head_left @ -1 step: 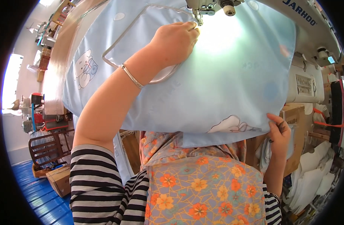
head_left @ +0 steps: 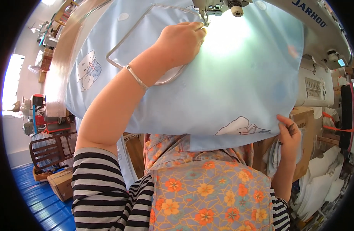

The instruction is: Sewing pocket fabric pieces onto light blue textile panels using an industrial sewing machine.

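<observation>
Head view: one light blue cloth (head_left: 238, 88) lay across one bench (head_left: 56, 81), beneath the left hand (head_left: 182, 43), its near right edge at the right hand (head_left: 290, 134). The left fingers (head_left: 198, 32) pressed close together on it, just beside one presser foot (head_left: 206, 21); whether either grip clamped it, I could not tell. One bracelet (head_left: 137, 78) showed.

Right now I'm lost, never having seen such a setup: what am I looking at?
No robot here: you see a person's two bare hands, through a fisheye camera worn on the head and looking down, so straight edges bend. At the top is a sewing machine. Pale blue cloth with cartoon prints covers part of the table. The left hand rests on it, fingertips beside the presser foot. The right hand is at its lower right edge; whether it pinches, I can't tell.
</observation>
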`<state>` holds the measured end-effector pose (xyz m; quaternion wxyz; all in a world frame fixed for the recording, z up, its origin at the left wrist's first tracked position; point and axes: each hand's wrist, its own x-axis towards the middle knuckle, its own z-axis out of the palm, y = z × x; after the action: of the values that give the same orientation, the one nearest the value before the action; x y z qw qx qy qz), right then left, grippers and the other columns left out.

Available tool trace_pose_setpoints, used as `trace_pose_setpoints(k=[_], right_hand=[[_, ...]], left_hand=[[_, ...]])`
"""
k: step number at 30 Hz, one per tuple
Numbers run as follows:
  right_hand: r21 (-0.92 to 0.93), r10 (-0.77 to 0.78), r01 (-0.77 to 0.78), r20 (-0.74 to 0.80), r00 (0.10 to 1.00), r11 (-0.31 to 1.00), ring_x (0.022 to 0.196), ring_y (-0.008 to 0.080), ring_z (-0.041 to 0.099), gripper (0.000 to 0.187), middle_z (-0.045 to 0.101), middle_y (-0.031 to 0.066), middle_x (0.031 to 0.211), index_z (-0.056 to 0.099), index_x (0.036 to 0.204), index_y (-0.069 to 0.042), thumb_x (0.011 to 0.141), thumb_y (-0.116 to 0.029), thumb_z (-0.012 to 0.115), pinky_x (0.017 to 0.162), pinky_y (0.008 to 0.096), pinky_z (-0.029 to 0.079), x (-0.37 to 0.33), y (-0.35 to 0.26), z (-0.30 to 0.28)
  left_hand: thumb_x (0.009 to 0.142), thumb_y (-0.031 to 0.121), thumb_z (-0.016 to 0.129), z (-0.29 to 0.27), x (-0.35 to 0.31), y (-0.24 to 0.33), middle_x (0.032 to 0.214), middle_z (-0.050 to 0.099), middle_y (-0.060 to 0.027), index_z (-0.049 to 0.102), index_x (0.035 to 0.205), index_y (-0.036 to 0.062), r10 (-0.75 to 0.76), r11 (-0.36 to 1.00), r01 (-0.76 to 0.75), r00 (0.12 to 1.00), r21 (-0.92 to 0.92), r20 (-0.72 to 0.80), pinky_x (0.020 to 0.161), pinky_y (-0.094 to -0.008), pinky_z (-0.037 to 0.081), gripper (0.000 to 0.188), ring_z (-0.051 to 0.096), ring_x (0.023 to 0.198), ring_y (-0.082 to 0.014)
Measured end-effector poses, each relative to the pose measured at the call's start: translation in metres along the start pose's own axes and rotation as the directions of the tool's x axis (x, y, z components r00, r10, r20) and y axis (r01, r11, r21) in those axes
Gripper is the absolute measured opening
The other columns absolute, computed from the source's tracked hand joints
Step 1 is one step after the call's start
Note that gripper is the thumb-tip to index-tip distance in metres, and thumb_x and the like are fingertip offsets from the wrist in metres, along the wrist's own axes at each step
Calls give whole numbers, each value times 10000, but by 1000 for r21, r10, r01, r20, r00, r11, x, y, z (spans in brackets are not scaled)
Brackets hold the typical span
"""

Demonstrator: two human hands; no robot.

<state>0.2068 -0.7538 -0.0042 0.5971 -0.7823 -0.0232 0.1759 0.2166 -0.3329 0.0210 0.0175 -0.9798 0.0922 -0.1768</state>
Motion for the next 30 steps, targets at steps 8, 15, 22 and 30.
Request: trace_pose_setpoints(k=[8, 15, 22, 30], right_hand=[[-223, -210, 175, -145, 967, 959, 548, -8, 313, 286, 432, -118, 665, 645, 1187, -36, 911, -91, 597, 490, 171, 215, 81, -33, -32], [-228, -269, 237, -124, 955, 945, 551, 5, 315, 405, 389, -103, 677, 580, 1281, -48, 878, -57, 619, 498, 174, 238, 15, 30, -7], [-178, -110, 68, -237, 965, 982, 594, 13, 330, 373, 439, -86, 753, 617, 1248, -60, 876, -57, 621, 526, 171, 252, 35, 9, -54], [-168, -235, 200, -226, 945, 965, 600, 12, 366, 399, 521, -71, 828, 578, 1290, -67, 892, -63, 606, 497, 168, 265, 56, 2, -43]], left_hand=[[919, 215, 549, -4, 4, 8, 1153, 638, -61, 657, 1106, 63, -27, 1000, 27, 1000, -16, -8, 828, -341, 540, 264, 611, 1076, -221], [920, 240, 547, 2, 1, 7, 1178, 630, -55, 671, 1095, 67, -30, 999, 31, 997, 13, -77, 817, -332, 548, 276, 604, 1098, -210], [912, 243, 547, -2, -8, 7, 1196, 622, -81, 671, 1103, 62, 8, 999, -9, 1000, -40, -27, 812, -345, 551, 291, 599, 1109, -227], [891, 213, 562, 7, -4, 9, 1098, 642, -91, 674, 1063, 54, 5, 999, -12, 992, -51, -129, 801, -350, 546, 260, 608, 1080, -236]])
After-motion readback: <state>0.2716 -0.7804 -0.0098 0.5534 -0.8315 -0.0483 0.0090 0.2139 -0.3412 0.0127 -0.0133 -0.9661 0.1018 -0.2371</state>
